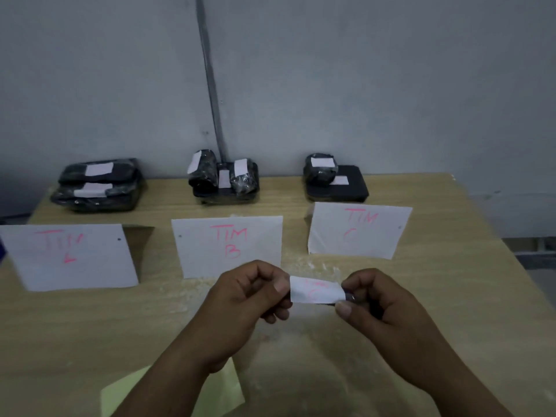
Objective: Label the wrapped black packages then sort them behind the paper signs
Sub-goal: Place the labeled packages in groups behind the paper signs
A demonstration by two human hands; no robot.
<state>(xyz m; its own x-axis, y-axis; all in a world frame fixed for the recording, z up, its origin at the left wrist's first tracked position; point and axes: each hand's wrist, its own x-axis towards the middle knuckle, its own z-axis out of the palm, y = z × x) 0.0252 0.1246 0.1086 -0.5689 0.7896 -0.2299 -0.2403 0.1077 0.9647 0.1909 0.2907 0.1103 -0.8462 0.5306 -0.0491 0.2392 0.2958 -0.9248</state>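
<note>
Left hand (246,299) and right hand (379,308) pinch opposite ends of a white label (316,291); right perhaps grips a pen (349,295) too.

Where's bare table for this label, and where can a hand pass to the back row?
Bare table: right of the right hand pinching the label, in front of the TIM C sign, and between the left sign and yellow sheet. A hand could pass between the TIM B sign and TIM C sign. Package stacks crowd the back edge.
</note>
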